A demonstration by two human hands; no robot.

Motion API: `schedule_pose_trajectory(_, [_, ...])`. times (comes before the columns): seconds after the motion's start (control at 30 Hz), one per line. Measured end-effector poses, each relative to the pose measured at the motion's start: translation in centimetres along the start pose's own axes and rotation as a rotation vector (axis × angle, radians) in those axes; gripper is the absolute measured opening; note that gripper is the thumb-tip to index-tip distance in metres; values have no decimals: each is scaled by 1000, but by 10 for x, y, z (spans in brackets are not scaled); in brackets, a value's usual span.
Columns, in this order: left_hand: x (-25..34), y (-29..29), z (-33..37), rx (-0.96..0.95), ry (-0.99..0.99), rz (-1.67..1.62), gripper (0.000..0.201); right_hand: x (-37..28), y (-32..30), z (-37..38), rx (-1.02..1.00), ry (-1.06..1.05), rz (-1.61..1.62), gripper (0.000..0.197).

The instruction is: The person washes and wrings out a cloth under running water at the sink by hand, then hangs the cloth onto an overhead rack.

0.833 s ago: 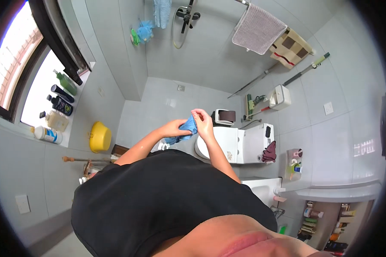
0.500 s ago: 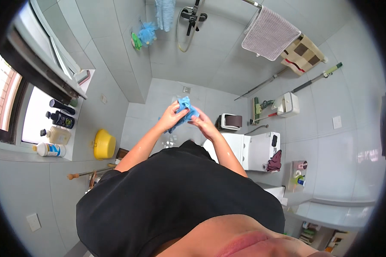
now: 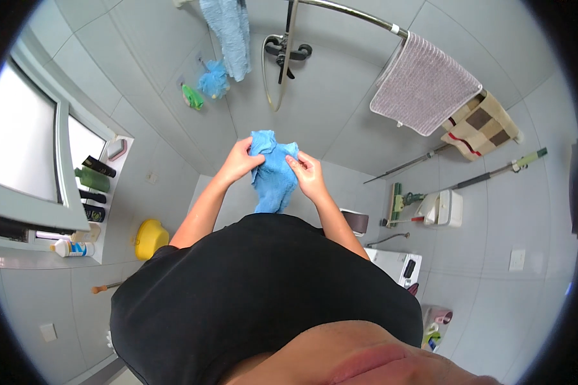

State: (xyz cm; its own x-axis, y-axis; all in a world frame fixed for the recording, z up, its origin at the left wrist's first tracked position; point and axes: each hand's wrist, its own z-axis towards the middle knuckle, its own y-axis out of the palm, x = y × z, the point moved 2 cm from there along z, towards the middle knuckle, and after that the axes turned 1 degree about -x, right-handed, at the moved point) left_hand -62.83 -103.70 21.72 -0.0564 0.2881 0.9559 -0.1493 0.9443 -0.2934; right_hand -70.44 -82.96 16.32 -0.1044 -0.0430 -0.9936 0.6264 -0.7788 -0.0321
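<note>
A blue towel (image 3: 275, 174) hangs between my two hands in front of my chest, partly spread, its lower end dropping behind my black shirt. My left hand (image 3: 239, 160) pinches its upper left edge between thumb and fingers. At the upper right corner, my right hand (image 3: 307, 172) grips the cloth the same way. The towel's upper edge is creased and bunched near the left hand.
Ahead are a shower mixer (image 3: 288, 52) and a rail (image 3: 353, 13) with a grey towel (image 3: 426, 83). Left, bottles (image 3: 94, 179) line the windowsill above a yellow basin (image 3: 151, 240). Right, a mop (image 3: 488, 175), a white caddy (image 3: 440, 208) and a toilet (image 3: 392, 264).
The blue towel was bunched up between my hands; now it hangs opened out. Both hands have risen and moved farther apart, and the view has tilted upward.
</note>
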Motion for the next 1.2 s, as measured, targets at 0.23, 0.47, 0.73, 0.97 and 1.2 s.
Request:
schedule_pose_trajectory(0.23, [34,6,111,-63,52,-473,37,-86,-94,82,163,-161,363,15])
schedule_pose_trajectory(0.47, [121,0,232,213,480,-177,17,-169,-177,161,349,-568,-249,15])
schedule_pose_trajectory(0.73, [304,-42,415,357,757,18,24,-295,-257,316,467,-885,-409,21])
schedule_pose_trajectory(0.97, [274,-24,377,781,1193,304,13,-276,-264,310,872,-665,-1118,18])
schedule_pose_trajectory(1.2, [151,9,361,493,567,214,22,-168,-221,268,694,-389,-371,16])
